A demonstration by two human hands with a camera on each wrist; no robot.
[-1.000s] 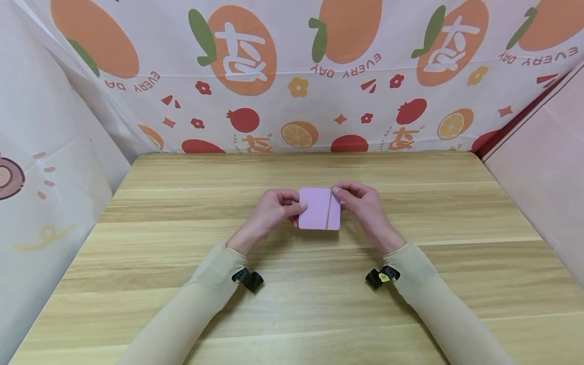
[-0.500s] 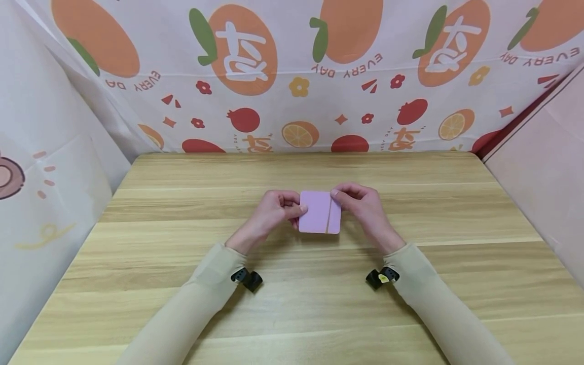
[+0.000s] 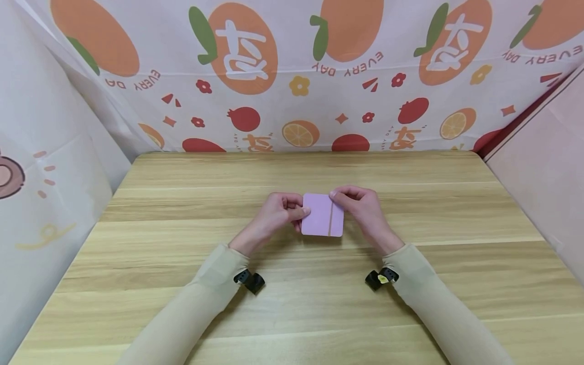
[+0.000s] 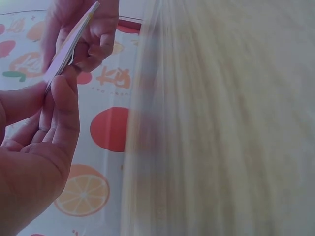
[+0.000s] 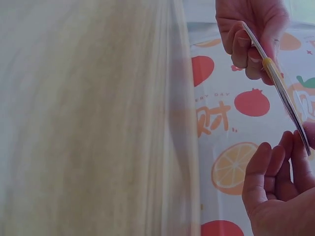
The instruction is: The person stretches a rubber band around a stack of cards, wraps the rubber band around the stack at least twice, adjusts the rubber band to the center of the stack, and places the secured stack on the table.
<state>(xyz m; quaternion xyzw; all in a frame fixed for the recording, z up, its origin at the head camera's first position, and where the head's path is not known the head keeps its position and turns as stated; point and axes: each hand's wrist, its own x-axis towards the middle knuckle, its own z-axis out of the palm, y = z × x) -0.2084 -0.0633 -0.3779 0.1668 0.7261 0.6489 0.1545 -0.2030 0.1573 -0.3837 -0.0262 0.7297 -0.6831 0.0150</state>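
We see the pad (image 3: 315, 215) held up off the table (image 3: 296, 304), between the two hands, its lilac face turned up toward the head camera. It is nearly square, so it shows us no clear long axis; the long line is the band (image 3: 330, 223), a thin strip running from the pad's far edge to its near edge, almost parallel to the sides.

What counts most, we judge, is that the band lies off-centre, toward the right hand (image 3: 362, 203), which is clearly the nearer one. That hand pinches the pad's far right corner, thumb at the band's far end; we cannot tell whether it grips the band too. The left hand (image 3: 278, 212) grips the opposite side, thumb on the face and fingers behind, well clear of the band. We take the left as the steadying hand and the right as better placed to work the band.
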